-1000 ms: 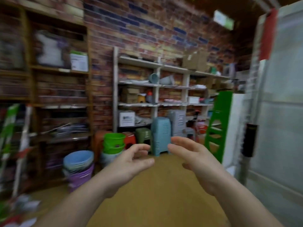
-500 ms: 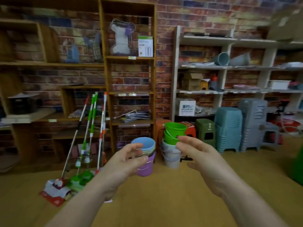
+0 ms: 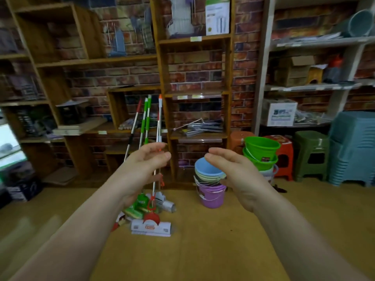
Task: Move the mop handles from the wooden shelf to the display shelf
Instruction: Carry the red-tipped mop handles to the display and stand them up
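- Both forearms reach forward at about chest height, bare, palms turned toward each other.
- The left hand [image 3: 145, 159] has its fingers loosely bent and slightly spread, thumb on top; it holds nothing, though it sits in front of the mop poles from here.
- The right hand [image 3: 229, 165] is stretched flatter, fingers together and pointing left, also holding nothing.
- The two hands are apart, with a clear gap between the fingertips.
- The mop handles [image 3: 147, 122] lean upright in a bunch against the front of the wooden shelf [image 3: 162, 78], near its middle upright, heads down on the floor [image 3: 203, 250].
- Some poles carry green grips, others red or orange.
- A stack of small buckets [image 3: 211, 185] stands on the floor at the shelf's right foot, just beside a green bucket stack [image 3: 261, 153].
- Plastic stools [image 3: 310, 155] line up under the pale shelf [image 3: 263, 67] to the right.
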Motion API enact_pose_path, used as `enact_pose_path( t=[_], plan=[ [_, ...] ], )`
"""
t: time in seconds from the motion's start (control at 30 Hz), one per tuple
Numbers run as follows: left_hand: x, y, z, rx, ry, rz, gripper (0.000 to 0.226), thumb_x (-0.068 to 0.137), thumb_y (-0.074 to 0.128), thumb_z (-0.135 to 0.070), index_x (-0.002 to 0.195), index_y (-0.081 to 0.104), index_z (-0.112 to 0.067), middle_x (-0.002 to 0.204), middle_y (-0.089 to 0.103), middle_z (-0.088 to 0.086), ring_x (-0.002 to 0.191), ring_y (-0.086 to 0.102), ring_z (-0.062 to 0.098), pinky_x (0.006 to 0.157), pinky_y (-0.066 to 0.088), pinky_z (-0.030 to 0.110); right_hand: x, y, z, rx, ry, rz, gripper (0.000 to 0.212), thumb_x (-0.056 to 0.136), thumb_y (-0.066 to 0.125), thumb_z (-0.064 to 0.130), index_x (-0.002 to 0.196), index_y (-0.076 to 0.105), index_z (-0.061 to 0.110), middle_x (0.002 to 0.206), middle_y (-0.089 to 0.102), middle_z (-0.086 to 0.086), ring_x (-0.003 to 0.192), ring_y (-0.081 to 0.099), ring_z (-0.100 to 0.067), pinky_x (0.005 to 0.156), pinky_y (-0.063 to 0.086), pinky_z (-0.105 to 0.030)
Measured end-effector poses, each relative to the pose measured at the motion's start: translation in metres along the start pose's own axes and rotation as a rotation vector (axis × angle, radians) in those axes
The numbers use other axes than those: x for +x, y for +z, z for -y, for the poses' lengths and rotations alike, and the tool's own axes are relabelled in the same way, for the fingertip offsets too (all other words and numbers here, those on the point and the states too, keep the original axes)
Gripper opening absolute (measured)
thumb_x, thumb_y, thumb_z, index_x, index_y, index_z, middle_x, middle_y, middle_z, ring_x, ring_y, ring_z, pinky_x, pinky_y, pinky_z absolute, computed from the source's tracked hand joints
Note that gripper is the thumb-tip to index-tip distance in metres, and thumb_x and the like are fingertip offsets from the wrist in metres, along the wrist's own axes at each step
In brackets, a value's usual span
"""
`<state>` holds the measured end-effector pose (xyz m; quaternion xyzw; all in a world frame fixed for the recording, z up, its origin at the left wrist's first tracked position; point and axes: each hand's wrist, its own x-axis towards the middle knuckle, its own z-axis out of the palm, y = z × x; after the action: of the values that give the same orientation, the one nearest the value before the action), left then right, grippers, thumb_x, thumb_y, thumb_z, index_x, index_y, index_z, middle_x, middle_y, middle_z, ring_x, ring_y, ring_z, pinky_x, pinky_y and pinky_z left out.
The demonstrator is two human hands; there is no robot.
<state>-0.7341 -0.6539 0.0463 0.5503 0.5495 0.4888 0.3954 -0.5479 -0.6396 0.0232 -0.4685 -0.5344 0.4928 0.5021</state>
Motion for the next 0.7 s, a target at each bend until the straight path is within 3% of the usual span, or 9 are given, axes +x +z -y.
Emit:
enact_pose_path(
  t=[0.07, 0.2, 0.3, 0.37, 0.5, 0.7],
  plan=[
    [0.032, 0.008, -0.001, -0.003, -0.024, -0.043, 0.043, 0.090, 0.057, -0.029, 0.131, 0.046, -0.023, 0.117, 0.055, -0.003, 0.116, 0.052, 0.018, 0.103, 0.043, 0.043, 0.038, -0.005, -0.005, -0.025, 0.011, 0.030, 0.045, 0.085, 0.063, 0.032, 0.128, 0.054, 0.019, 0.130, 0.055, 0.001, 0.107, 0.048, -0.010, 0.084, 0.037, -0.028],
    [0.097, 0.006, 0.009, -0.006, -0.080, -0.176, 0.045, 0.091, 0.055, -0.033, 0.133, 0.044, -0.022, 0.133, 0.051, 0.004, 0.117, 0.052, 0.020, 0.099, 0.044, 0.041, 0.120, -0.002, -0.015, -0.082, 0.041, 0.067, 0.046, 0.086, 0.061, 0.037, 0.128, 0.054, 0.018, 0.130, 0.053, 0.001, 0.104, 0.045, -0.012, 0.085, 0.036, -0.029],
    [0.145, -0.011, 0.022, 0.027, -0.143, -0.257, 0.048, 0.092, 0.049, -0.042, 0.136, 0.041, -0.023, 0.140, 0.046, 0.003, 0.121, 0.049, 0.021, 0.092, 0.042, 0.038, 0.180, 0.016, -0.026, -0.069, 0.122, 0.088, 0.046, 0.088, 0.059, 0.038, 0.128, 0.052, 0.017, 0.134, 0.050, 0.000, 0.117, 0.046, -0.018, 0.090, 0.036, -0.032],
    [0.180, -0.027, 0.033, 0.044, -0.193, -0.309, 0.051, 0.093, 0.044, -0.048, 0.137, 0.038, -0.024, 0.142, 0.044, 0.003, 0.122, 0.048, 0.022, 0.094, 0.040, 0.040, 0.220, 0.035, -0.035, -0.069, 0.159, 0.096, 0.048, 0.089, 0.056, 0.039, 0.130, 0.050, 0.015, 0.131, 0.049, 0.001, 0.124, 0.044, -0.022, 0.091, 0.035, -0.033],
    [0.254, -0.069, 0.062, 0.059, -0.255, -0.398, 0.060, 0.092, 0.036, -0.056, 0.143, 0.033, -0.024, 0.145, 0.041, 0.004, 0.124, 0.046, 0.024, 0.102, 0.034, 0.045, 0.303, 0.085, -0.056, -0.088, 0.162, 0.078, 0.057, 0.088, 0.053, 0.046, 0.136, 0.045, 0.016, 0.133, 0.049, -0.002, 0.120, 0.049, -0.026, 0.088, 0.032, -0.035],
    [0.371, -0.137, 0.101, 0.061, -0.295, -0.442, 0.058, 0.094, 0.036, -0.052, 0.144, 0.031, -0.023, 0.144, 0.041, 0.005, 0.125, 0.045, 0.026, 0.104, 0.033, 0.047, 0.413, 0.155, -0.073, -0.123, 0.214, 0.100, 0.045, 0.090, 0.050, 0.044, 0.123, 0.052, 0.015, 0.115, 0.052, -0.003, 0.108, 0.049, -0.025, 0.089, 0.037, -0.036]
  ],
)
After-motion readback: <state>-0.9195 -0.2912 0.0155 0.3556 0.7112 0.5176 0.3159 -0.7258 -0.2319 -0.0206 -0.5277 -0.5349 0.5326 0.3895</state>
